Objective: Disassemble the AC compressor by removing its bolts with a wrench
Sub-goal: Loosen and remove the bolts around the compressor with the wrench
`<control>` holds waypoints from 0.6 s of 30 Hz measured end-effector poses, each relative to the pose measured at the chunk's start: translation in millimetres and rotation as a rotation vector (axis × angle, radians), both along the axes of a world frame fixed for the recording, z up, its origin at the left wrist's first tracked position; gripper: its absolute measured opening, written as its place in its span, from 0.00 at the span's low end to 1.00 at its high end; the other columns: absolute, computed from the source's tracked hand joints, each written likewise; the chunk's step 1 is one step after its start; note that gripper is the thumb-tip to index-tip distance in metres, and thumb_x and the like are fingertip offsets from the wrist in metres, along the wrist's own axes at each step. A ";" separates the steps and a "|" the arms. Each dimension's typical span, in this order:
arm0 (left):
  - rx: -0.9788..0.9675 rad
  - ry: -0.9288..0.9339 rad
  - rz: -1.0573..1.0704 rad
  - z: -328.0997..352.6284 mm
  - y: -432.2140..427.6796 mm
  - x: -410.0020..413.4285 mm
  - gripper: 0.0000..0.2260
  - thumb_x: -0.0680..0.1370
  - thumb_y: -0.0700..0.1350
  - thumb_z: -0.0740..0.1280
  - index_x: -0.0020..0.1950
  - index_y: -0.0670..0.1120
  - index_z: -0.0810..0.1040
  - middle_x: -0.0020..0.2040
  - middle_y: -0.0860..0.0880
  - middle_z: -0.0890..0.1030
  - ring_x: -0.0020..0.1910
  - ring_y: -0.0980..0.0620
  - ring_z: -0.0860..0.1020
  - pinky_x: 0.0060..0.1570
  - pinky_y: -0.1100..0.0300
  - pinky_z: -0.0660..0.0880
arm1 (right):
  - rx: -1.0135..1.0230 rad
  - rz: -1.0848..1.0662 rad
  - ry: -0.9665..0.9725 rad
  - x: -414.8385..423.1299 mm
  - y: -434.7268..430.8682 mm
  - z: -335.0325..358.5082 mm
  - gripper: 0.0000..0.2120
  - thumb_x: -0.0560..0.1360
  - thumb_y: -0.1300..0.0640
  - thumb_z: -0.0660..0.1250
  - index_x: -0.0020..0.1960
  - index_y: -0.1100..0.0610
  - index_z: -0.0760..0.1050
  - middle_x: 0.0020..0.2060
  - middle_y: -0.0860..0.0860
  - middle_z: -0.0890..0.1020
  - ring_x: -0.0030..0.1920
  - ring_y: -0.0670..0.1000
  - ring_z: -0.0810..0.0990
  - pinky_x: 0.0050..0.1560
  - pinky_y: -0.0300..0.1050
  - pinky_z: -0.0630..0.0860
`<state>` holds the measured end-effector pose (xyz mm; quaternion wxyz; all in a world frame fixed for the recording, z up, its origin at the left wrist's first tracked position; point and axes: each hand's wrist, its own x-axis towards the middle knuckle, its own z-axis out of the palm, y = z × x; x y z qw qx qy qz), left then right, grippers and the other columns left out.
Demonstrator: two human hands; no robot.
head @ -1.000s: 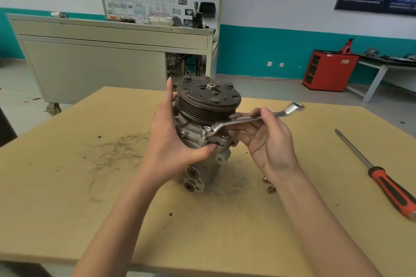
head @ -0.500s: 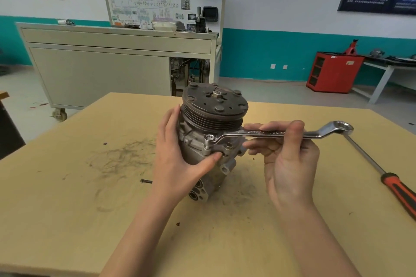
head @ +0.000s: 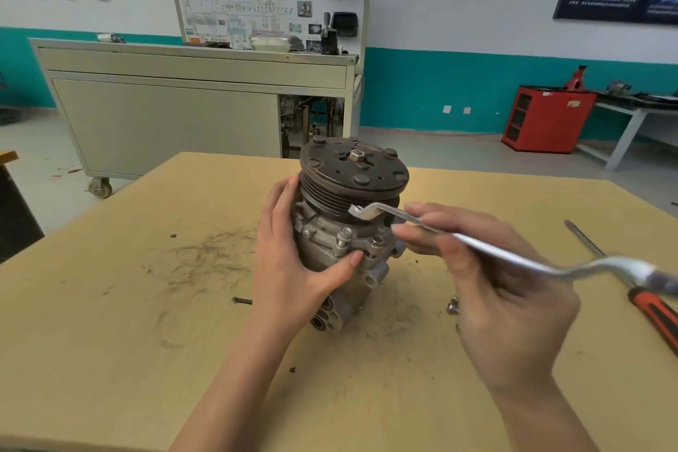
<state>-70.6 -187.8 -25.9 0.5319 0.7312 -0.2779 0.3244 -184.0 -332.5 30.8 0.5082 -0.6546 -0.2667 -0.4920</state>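
Head cam puts you somewhere in the middle of this job, not near the end. Your left hand (head: 293, 268) is wrapped round the side of the compressor (head: 330, 253), with the thumb pressed on the front flange. It's holding the thing upright on the table (head: 110, 341), right between your two hands. Your right hand (head: 506, 290) has its fingers curled round the shank of the wrench (head: 477, 242), and the long end pokes out past your knuckles, badly blurred.

What looks done: a couple of loose bolts (head: 453, 305) lie on the table just beside your right palm. A dark screw-like bit (head: 242, 301) sits just outside your left wrist. So I'd guess some fasteners are already out.

What's left:
- The raised bolt (head: 344, 233) right above your left thumb tip stands proud of the flange but is in its hole.
- The second bolt (head: 376, 240), just toward your right fingertips, looks fully seated.
- The housing is all in one piece, and the clutch plate (head: 354, 165) on top has its centre nut on.

The wrench's ring end is up off both bolts, in front of the pulley grooves. With the blur I can't say whether it's touching the pulley. The screwdriver (head: 653, 308) lies on the table beyond your right hand, nobody holding it.
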 end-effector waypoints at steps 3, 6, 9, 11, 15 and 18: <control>-0.002 -0.026 0.005 -0.6 -0.1 0.6 0.41 0.68 0.62 0.71 0.76 0.54 0.57 0.75 0.48 0.63 0.76 0.54 0.61 0.74 0.57 0.60 | -0.119 -0.042 -0.008 -2.5 5.3 -5.0 0.08 0.79 0.56 0.63 0.54 0.58 0.78 0.50 0.52 0.83 0.52 0.52 0.83 0.51 0.48 0.80; -0.015 -0.008 -0.005 -1.8 -1.3 -0.3 0.41 0.68 0.61 0.70 0.77 0.50 0.58 0.75 0.46 0.63 0.76 0.50 0.61 0.74 0.50 0.61 | -0.246 -0.146 -0.040 -6.4 11.4 -8.6 0.09 0.77 0.58 0.66 0.51 0.63 0.80 0.50 0.57 0.83 0.53 0.50 0.83 0.54 0.40 0.77; -0.043 0.007 -0.015 -0.7 -2.5 -2.2 0.40 0.69 0.62 0.69 0.76 0.48 0.59 0.75 0.48 0.63 0.76 0.53 0.60 0.74 0.54 0.59 | -0.379 -0.290 -0.101 -7.9 18.0 -11.2 0.08 0.73 0.61 0.71 0.48 0.67 0.82 0.51 0.58 0.83 0.50 0.48 0.83 0.53 0.36 0.77; -0.047 0.002 -0.025 -0.5 -2.4 -2.5 0.40 0.71 0.64 0.67 0.76 0.47 0.59 0.75 0.46 0.63 0.76 0.52 0.61 0.74 0.56 0.59 | -0.420 -0.341 -0.138 -8.1 20.8 -12.6 0.08 0.70 0.64 0.73 0.48 0.66 0.82 0.51 0.58 0.83 0.49 0.48 0.83 0.49 0.38 0.79; -0.033 -0.016 -0.017 -3.3 -2.1 0.1 0.40 0.69 0.60 0.69 0.77 0.49 0.59 0.76 0.48 0.62 0.76 0.57 0.59 0.73 0.63 0.57 | -0.403 -0.371 -0.158 -8.5 22.9 -15.0 0.07 0.71 0.63 0.72 0.47 0.66 0.83 0.49 0.58 0.83 0.48 0.49 0.84 0.47 0.39 0.79; -0.056 -0.021 -0.029 -5.1 -2.2 2.9 0.40 0.69 0.61 0.70 0.76 0.52 0.59 0.75 0.54 0.62 0.77 0.57 0.59 0.74 0.60 0.58 | -0.362 -0.360 -0.147 -9.3 23.0 -15.5 0.07 0.72 0.62 0.71 0.47 0.65 0.83 0.49 0.56 0.83 0.48 0.47 0.83 0.49 0.36 0.78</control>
